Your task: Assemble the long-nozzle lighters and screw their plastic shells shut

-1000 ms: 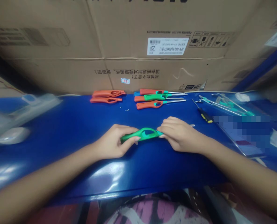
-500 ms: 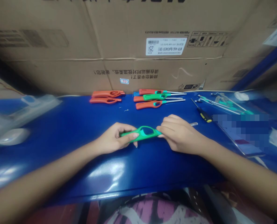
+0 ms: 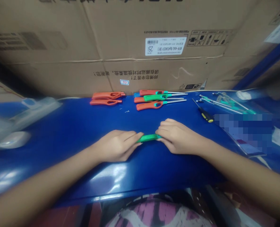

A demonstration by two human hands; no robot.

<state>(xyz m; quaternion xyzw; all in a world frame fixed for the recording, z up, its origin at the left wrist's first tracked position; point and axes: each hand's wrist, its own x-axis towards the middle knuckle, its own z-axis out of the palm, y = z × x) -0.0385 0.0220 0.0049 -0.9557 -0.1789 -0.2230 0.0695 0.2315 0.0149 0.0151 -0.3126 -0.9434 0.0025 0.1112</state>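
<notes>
- The left hand (image 3: pixel 118 145) had its grip pinching one end of a green casing (image 3: pixel 148 138), thumb below and fingers above.
- The right hand (image 3: pixel 177 137) had its grip closed round the other end, which was hidden inside the curled fingers.
- The green casing lay level between the two hands, seen edge-on as a narrow strip, above the near-middle part of the blue surface (image 3: pixel 78 173).
- Beyond the hands, a few white slivers (image 3: pixel 127 111) lay on the surface.
- Behind the slivers and to their left were two orange casings (image 3: pixel 106 102), lying side by side.
- To the right of these lay a cluster of lighters with metal rods pointing right, among them an orange lighter (image 3: pixel 148 106) nearest the hands and a green lighter (image 3: pixel 151 97) just behind it.
- A black and yellow screwdriver (image 3: pixel 206 116) lay farther right, near loose metal rods with teal parts (image 3: pixel 231 108).
- A cardboard wall (image 3: pixel 59 69) with upside-down printing and a white label (image 3: pixel 165 46) stood along the back.
</notes>
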